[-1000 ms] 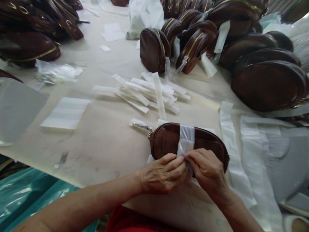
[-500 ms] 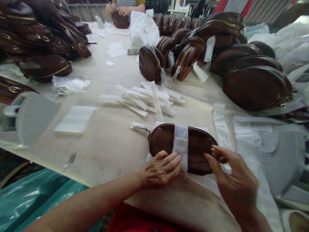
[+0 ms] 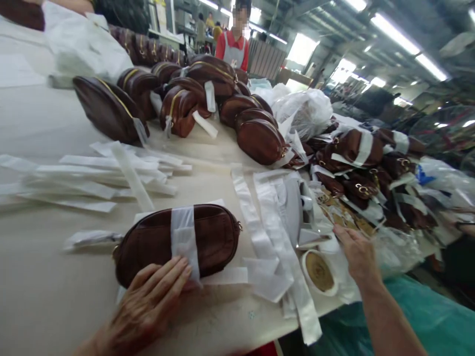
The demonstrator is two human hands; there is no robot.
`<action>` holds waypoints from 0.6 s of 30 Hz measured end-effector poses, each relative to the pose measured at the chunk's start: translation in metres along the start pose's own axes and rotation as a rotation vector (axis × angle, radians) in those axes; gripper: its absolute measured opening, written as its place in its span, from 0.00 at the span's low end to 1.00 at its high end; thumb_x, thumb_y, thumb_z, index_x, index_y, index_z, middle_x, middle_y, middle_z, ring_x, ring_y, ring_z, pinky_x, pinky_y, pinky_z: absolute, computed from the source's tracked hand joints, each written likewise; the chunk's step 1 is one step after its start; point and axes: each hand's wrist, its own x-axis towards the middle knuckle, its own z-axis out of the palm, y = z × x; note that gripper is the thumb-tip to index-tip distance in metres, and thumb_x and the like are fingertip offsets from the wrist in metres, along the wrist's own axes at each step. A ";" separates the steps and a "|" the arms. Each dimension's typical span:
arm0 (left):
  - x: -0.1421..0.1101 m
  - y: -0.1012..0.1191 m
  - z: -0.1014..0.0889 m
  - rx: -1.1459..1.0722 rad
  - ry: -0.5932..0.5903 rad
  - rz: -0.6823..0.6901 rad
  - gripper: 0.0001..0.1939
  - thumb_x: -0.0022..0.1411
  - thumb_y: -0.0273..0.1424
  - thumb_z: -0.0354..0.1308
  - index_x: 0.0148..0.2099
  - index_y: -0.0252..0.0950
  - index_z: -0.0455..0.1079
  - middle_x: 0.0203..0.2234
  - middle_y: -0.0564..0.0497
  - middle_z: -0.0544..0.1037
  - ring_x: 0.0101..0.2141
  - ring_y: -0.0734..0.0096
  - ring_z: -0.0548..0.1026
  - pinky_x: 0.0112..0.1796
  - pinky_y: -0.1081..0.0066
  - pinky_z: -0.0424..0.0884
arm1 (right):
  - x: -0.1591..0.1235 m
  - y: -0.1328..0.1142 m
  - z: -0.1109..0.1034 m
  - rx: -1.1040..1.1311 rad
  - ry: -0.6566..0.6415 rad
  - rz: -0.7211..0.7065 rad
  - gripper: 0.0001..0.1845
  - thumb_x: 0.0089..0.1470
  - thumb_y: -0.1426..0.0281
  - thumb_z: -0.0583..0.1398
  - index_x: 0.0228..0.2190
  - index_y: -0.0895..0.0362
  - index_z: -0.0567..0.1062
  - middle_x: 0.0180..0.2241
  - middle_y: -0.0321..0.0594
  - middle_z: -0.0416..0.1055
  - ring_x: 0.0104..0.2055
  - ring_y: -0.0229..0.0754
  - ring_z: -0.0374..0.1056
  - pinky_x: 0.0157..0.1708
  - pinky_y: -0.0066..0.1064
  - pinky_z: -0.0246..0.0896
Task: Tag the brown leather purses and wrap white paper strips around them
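A dark brown leather pouch lies on the table with a white paper band around its middle. My left hand rests on the pouch's near side, fingers stretched out flat and fingertips on the band. A clear-wrapped zipper pull sticks out at the pouch's left end. Over to the right, my right hand is at the near edge of a heap of tan tags with white strings. Its fingers are drawn together; what lies between the fingertips, if anything, is too small to make out.
Loose white paper strips lie left of centre, longer white strips right of the pouch. A grey dispenser and a round tan roll stand before my right hand. Brown bags are heaped behind. A co-worker stands beyond.
My right hand has left the pouch's right end and moved right to the tag heap. My left hand stays on the banded pouch. The view has swung to the right.
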 end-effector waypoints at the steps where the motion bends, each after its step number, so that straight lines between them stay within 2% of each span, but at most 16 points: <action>1: 0.000 0.001 0.000 -0.001 0.005 -0.004 0.16 0.62 0.24 0.51 0.52 0.37 0.67 0.42 0.47 0.78 0.45 0.67 0.74 0.52 0.66 0.59 | -0.003 -0.005 0.003 0.068 -0.045 0.054 0.23 0.41 0.51 0.56 0.23 0.58 0.77 0.26 0.44 0.75 0.34 0.49 0.68 0.35 0.38 0.59; 4: 0.000 0.004 0.001 0.010 0.016 -0.014 0.14 0.63 0.26 0.52 0.51 0.37 0.68 0.42 0.46 0.78 0.44 0.66 0.74 0.51 0.65 0.60 | -0.008 -0.019 0.011 0.234 -0.126 0.105 0.18 0.38 0.54 0.58 0.22 0.56 0.77 0.28 0.43 0.76 0.37 0.49 0.68 0.39 0.38 0.59; 7: 0.002 0.004 0.000 0.011 0.025 -0.015 0.13 0.63 0.26 0.53 0.50 0.37 0.69 0.42 0.46 0.78 0.44 0.66 0.75 0.50 0.65 0.61 | -0.007 -0.023 0.019 0.312 -0.140 0.124 0.13 0.33 0.58 0.61 0.19 0.55 0.76 0.26 0.40 0.75 0.34 0.47 0.68 0.40 0.38 0.58; 12: 0.004 0.004 -0.002 0.027 0.008 0.007 0.13 0.63 0.26 0.53 0.50 0.36 0.69 0.42 0.46 0.78 0.44 0.65 0.74 0.49 0.66 0.61 | -0.002 -0.021 0.028 0.401 -0.139 0.151 0.12 0.31 0.60 0.63 0.18 0.56 0.76 0.24 0.38 0.72 0.29 0.44 0.65 0.35 0.37 0.59; 15: 0.004 0.003 -0.003 0.046 0.015 0.029 0.13 0.63 0.26 0.53 0.50 0.35 0.69 0.43 0.44 0.77 0.44 0.64 0.74 0.49 0.65 0.61 | -0.011 -0.020 0.024 0.485 -0.109 0.133 0.14 0.33 0.57 0.62 0.19 0.57 0.75 0.30 0.40 0.73 0.32 0.42 0.66 0.36 0.35 0.60; 18: 0.003 0.002 -0.003 0.051 0.005 0.036 0.14 0.62 0.25 0.53 0.50 0.34 0.68 0.43 0.44 0.77 0.45 0.64 0.74 0.48 0.65 0.62 | -0.035 -0.013 0.014 0.631 0.013 0.086 0.13 0.36 0.59 0.63 0.21 0.56 0.74 0.36 0.38 0.72 0.41 0.42 0.66 0.42 0.32 0.59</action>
